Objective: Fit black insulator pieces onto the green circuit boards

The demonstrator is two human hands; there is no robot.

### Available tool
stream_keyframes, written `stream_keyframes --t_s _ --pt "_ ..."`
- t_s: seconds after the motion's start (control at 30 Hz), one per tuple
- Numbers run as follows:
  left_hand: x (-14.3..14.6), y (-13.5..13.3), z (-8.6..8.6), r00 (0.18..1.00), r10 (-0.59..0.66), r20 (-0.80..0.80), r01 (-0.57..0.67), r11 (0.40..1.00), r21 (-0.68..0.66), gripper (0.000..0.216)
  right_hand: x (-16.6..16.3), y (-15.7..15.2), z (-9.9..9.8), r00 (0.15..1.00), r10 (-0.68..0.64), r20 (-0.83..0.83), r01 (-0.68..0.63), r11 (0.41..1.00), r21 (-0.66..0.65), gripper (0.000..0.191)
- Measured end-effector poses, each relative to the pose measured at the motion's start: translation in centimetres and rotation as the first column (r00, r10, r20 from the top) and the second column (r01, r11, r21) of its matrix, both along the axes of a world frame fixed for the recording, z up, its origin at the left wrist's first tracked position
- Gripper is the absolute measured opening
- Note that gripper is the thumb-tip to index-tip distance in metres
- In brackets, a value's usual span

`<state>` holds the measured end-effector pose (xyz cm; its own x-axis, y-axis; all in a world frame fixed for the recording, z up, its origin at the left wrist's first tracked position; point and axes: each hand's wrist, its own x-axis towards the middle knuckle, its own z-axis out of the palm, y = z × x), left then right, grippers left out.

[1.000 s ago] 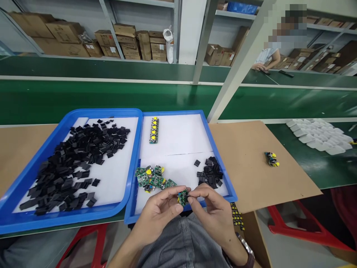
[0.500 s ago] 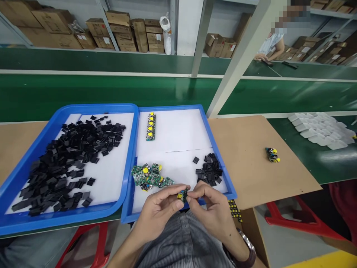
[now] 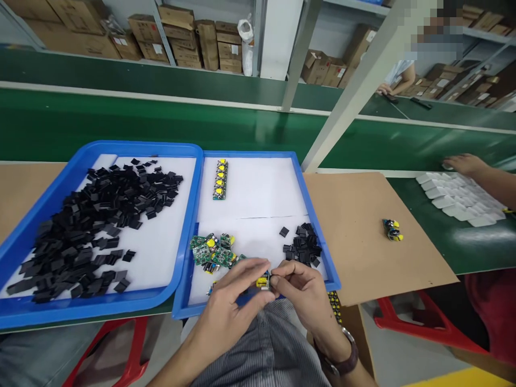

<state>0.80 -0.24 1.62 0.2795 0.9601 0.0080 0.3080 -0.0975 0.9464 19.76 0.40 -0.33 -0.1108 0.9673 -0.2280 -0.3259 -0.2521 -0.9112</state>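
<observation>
Between my hands, at the near edge of the right blue tray [image 3: 299, 166], is a small circuit board [image 3: 263, 281] with a yellow component. My left hand [image 3: 237, 303] grips it between thumb and fingers. My right hand [image 3: 304, 293] is closed in a pinch at the board's right edge; its fingertips hide whether a black piece is there too. Left of my hands lies a heap of green circuit boards [image 3: 220, 252]. A row of boards with yellow parts [image 3: 220, 180] stands farther back. Small black pieces [image 3: 304, 244] are piled at the tray's right side.
The left blue tray [image 3: 187, 215] holds a large heap of black flat pieces [image 3: 100, 209]. On the cardboard [image 3: 346, 236] at right sit a few boards [image 3: 392, 229]. Another person's hand [image 3: 463, 164] is over white plastic pieces [image 3: 455, 196]. A slanted post [image 3: 350, 91] rises behind.
The board between my hands has turned, showing more of its yellow component. My left fingers have straightened somewhat. Another person's arm has come in from the right over the white pieces. The view has shifted slightly.
</observation>
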Motion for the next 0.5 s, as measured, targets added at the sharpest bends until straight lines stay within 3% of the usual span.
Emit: stream_keyframes --t_s 0.1,0.2,0.5 --pt "0.0 -0.3 0.8 0.998 -0.039 -0.043 0.043 0.994 0.098 0.050 0.6 -0.1 -0.1 0.998 0.034 -0.060 -0.036 0.999 -0.029 0.017" --pt "0.1 -0.4 1.4 1.000 -0.026 -0.016 0.029 0.986 0.163 0.044 1.1 -0.4 0.0 0.995 0.092 -0.043 -0.092 0.996 0.002 0.015" --pt "0.3 -1.1 1.4 0.997 -0.076 0.033 0.064 0.959 0.276 0.057 1.3 -0.8 0.7 0.984 0.177 -0.005 -0.176 0.984 0.016 0.009"
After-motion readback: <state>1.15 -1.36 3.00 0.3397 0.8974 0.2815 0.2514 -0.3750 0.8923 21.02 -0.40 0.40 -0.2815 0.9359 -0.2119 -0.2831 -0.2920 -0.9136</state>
